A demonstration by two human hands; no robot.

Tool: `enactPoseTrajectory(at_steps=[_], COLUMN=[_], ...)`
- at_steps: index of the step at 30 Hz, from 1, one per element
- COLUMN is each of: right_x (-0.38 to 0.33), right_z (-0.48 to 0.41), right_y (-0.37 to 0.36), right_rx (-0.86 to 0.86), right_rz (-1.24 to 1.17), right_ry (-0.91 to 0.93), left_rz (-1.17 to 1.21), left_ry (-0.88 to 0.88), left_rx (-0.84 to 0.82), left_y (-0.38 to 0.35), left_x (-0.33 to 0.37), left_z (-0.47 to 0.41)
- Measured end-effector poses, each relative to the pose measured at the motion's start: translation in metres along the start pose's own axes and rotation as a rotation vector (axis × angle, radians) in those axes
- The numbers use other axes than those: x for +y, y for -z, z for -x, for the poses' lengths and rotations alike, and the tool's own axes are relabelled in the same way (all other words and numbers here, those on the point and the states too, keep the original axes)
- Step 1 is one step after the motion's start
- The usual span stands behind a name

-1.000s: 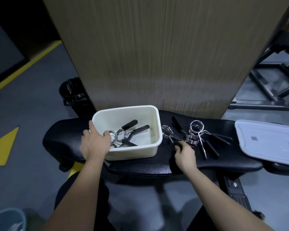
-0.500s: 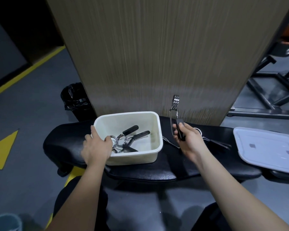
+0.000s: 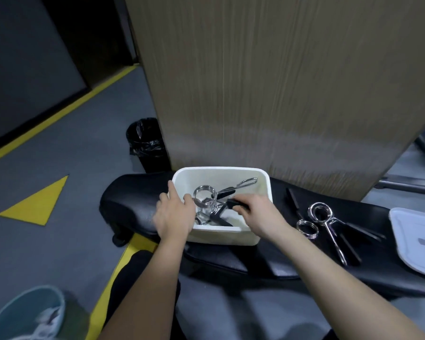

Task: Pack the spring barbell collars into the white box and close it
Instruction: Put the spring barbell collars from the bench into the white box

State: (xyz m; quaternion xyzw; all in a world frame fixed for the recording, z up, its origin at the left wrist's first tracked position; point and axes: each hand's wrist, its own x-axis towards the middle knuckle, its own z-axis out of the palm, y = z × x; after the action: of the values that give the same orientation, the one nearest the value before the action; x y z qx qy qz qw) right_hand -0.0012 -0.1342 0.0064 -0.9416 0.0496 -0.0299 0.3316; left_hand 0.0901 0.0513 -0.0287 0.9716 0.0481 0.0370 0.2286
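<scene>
The white box stands open on the black padded bench. My left hand grips the box's left rim. My right hand is over the box, shut on the black handle of a spring collar whose chrome coil hangs inside. Other collars lie under it in the box. Two more collars rest on the bench to the right. The white lid lies flat at the far right.
A wood-grain panel rises directly behind the bench. A black-bagged bin stands on the floor at the left. Yellow floor markings and a pale bucket are at lower left. Metal frame bars show at the right.
My right hand picked a collar off the bench, lifted it, then carried it left and down into the box. My left hand stayed on the box rim.
</scene>
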Motion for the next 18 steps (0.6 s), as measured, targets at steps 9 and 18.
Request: enactPoseTrajectory(at_steps=[9, 18], right_x=[0.013, 0.008], right_z=[-0.034, -0.025], right_y=[-0.035, -0.041], right_rx=[-0.317, -0.113], right_rz=[-0.087, 0.030], right_ry=[-0.187, -0.265], left_rz=[0.024, -0.012], left_ry=[-0.005, -0.002], left_rx=[0.025, 0.006], left_y=[-0.004, -0.004], left_x=[0.003, 0.002], left_z=[0.002, 0.003])
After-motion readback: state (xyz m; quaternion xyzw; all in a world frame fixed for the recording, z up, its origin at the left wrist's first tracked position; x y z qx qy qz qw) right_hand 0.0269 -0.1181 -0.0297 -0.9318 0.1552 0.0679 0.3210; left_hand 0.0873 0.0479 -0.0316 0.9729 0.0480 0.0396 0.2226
